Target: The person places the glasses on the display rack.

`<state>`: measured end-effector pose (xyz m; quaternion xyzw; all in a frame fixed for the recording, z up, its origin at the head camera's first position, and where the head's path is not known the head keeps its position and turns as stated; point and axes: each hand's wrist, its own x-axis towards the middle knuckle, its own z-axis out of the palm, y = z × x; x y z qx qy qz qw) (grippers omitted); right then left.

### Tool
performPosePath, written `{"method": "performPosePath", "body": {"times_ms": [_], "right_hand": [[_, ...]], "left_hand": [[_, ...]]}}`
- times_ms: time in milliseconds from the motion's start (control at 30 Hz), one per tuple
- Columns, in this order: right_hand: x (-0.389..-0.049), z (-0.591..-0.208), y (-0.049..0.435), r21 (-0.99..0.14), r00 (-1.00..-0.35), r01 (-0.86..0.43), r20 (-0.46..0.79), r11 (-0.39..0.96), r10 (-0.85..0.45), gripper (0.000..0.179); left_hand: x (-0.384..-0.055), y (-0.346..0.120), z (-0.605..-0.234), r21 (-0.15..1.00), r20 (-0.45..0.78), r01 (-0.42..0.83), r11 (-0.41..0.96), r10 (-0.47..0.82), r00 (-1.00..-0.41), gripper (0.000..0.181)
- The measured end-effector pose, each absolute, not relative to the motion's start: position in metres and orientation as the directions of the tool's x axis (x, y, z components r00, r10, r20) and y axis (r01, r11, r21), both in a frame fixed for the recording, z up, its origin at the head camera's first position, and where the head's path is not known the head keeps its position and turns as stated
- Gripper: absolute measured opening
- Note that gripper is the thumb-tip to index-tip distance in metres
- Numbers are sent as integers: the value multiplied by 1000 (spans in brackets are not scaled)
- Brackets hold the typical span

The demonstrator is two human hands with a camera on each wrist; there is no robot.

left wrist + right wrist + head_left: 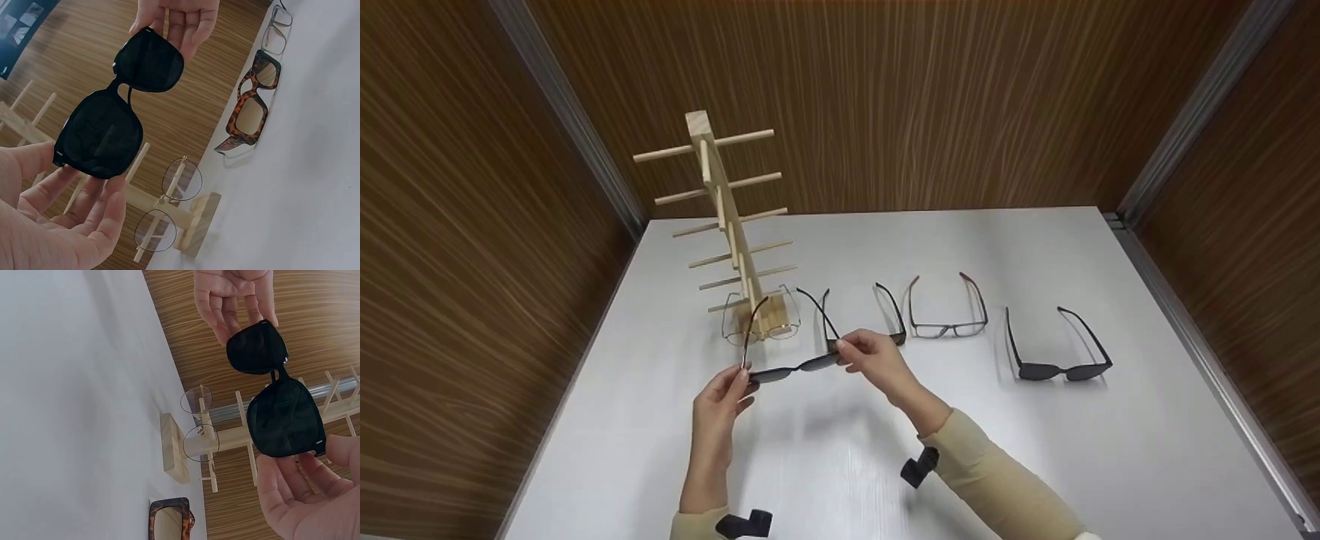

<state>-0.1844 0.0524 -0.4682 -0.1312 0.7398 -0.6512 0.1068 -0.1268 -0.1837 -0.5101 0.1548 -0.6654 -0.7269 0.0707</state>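
1. Currently, I hold a pair of black-framed sunglasses with large, dark lenses (pixel 772 375) in the air above a smooth white table (pixel 1147 431), in front of a pale wooden stand. The arms are unfolded and point away from me.
2. My left hand (pixel 721 401) pinches the left outer corner of the frame between thumb and fingers, close to the hinge.
3. My right hand (pixel 877 364) pinches the opposite corner in the same way, so the lenses hang between my two hands.
4. That pale wooden stand (pixel 740 240), a slim post with rows of round pegs, stands on the left part of the table. Thin wire-rimmed glasses with clear lenses (pixel 190 183) sit at its lowest peg.
5. Just beyond my right hand lie brown tortoiseshell glasses with tinted lenses (pixel 249 112), partly hidden by it in the head view.
6. Right of those rest grey-framed clear glasses with reddish arm tips (pixel 949 330).
7. Farther right, and closer to me, are a second pair of black sunglasses (pixel 1063 372), arms unfolded.
8. My sleeves (pixel 997 472) are beige; brown wood-grain walls (pixel 885 97) enclose the table.
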Motion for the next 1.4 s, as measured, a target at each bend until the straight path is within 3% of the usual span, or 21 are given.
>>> {"method": "performPosePath", "body": {"times_ms": [300, 533, 933, 1400], "right_hand": [[-186, -468, 50, -992, -942, -52, 11, 113, -337, 25], [-203, -499, 48, -993, -946, -57, 19, 107, -323, 26], [-218, -487, 35, -993, -946, -42, 5, 107, -323, 29], [-237, -473, 13, -993, -958, 31, -62, 111, -280, 25]], "left_hand": [[-124, -185, -510, 987, -138, -103, -123, -320, -937, 37], [-124, -186, -507, 985, -133, -91, -144, -321, -938, 37], [-135, -196, -497, 989, -123, -89, -115, -332, -935, 36], [-152, -209, -488, 977, -144, -78, -197, -351, -925, 33]]}}
